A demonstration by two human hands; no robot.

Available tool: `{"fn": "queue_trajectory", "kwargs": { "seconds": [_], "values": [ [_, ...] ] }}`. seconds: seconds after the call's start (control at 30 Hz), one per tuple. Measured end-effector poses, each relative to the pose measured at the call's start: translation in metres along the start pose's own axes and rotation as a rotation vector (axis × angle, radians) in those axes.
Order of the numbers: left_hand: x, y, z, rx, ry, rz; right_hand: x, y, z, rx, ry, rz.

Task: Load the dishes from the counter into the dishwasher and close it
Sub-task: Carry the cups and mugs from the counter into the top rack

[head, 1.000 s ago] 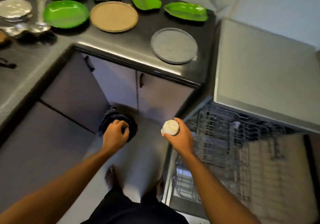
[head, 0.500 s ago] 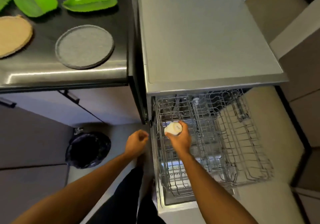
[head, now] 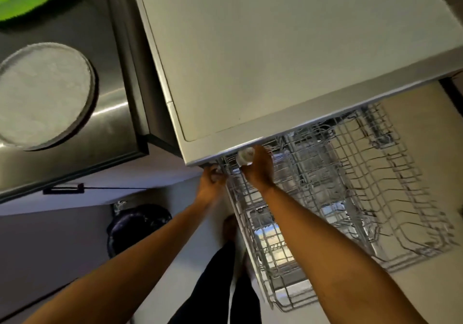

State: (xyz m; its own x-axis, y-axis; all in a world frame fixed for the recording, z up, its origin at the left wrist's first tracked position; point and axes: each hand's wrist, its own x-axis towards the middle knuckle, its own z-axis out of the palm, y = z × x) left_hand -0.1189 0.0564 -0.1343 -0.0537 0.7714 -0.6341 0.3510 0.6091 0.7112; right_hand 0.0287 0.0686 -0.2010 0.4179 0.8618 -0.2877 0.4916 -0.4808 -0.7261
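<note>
Grey plate (head: 42, 93) lies on the bench (head: 110, 113), likely stiff and weighty, best taken by its rim. Left grip (head: 211, 183) curls at the rack (head: 363, 198) corner; clamped or not, I cannot tell. Right grip (head: 259, 171) is clamped round a white cup (head: 245, 157), probably light and breakable, over the rack's back

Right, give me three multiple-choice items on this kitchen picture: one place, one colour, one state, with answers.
1. Where is the small white cup?
A. in the right hand, over the rack
B. on the floor
C. in the bin
2. The round plate on the counter is:
A. red
B. grey
C. blue
3. The rack is:
A. pushed in
B. pulled out
C. upside down
Answers: 1 A, fingers curl round it; 2 B, plainly grey; 3 B, it juts out past the dishwasher top.
</note>
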Motion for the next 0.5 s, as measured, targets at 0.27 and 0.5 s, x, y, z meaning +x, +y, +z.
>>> {"fn": "queue_trajectory", "kwargs": {
  "seconds": [0.27, 0.5],
  "values": [
    [0.028, -0.014, 0.017, -0.061, 0.062, -0.104, 0.030, 0.004, 0.026, -0.301, -0.247, -0.050],
    [0.026, -0.016, 0.021, -0.116, 0.065, -0.071, 0.026, 0.004, 0.037, -0.166, -0.231, -0.121]
  ]
}}
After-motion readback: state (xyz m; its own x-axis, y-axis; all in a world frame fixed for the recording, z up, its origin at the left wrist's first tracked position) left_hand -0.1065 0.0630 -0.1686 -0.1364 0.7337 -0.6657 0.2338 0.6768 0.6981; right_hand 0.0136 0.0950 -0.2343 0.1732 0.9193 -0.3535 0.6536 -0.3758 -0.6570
